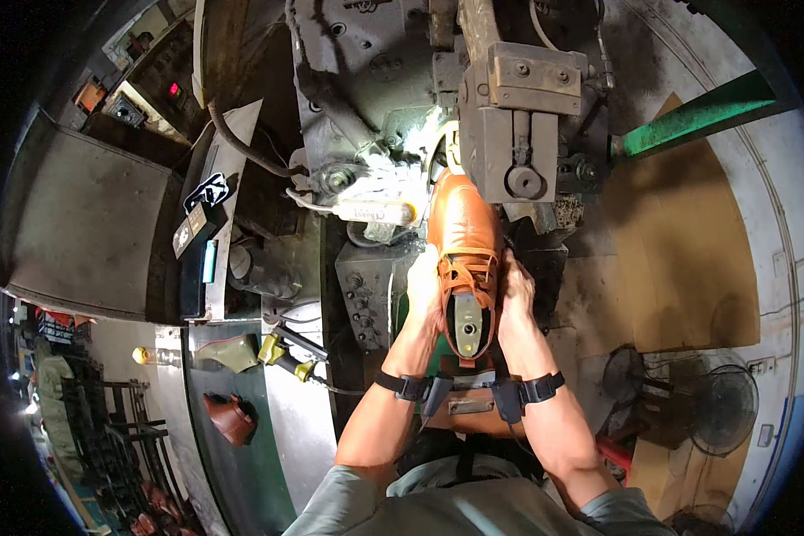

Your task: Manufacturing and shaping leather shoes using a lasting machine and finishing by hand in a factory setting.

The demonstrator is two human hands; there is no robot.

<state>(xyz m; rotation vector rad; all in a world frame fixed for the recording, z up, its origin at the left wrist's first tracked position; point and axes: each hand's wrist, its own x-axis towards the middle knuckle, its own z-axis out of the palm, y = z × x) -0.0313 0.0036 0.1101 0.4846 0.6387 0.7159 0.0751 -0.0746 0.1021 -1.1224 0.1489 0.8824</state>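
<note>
Workshop interior, dim, lit at one spot; dominated by a dark grey, grimy metal machine (384,62) with a squared steel head block (527,98).

Item: one brown leather lace-up shoe (460,223), orange-brown laces, mounted on a greenish-grey shoe last (467,323). Location: held at the machine's near side, toe toward the machine, heel toward the wearer, laces uppermost. Contact between toe and machine: cannot be told, owing to glare.

Left hand (425,290): grasping the shoe's left side. Right hand (515,288): grasping its right side. Fingertips of both partly hidden beneath.

Lighting: one white cylindrical lamp (373,211), just left of the toe.

Green-surfaced bench (263,482), at left: olive boot-shaped piece (230,353) near its far left corner; yellow-and-black hand tool (286,359) by the far edge, further right; reddish-brown leather shoe piece (230,418) near the left edge.

Right side: green metal bar (701,116); black-caged fan (722,409).

Step in hand, as judged: presenting the toe end to the machine. Next move calls for an even two-handed grip, the shoe kept level and the fingers well back from the head block.
</note>
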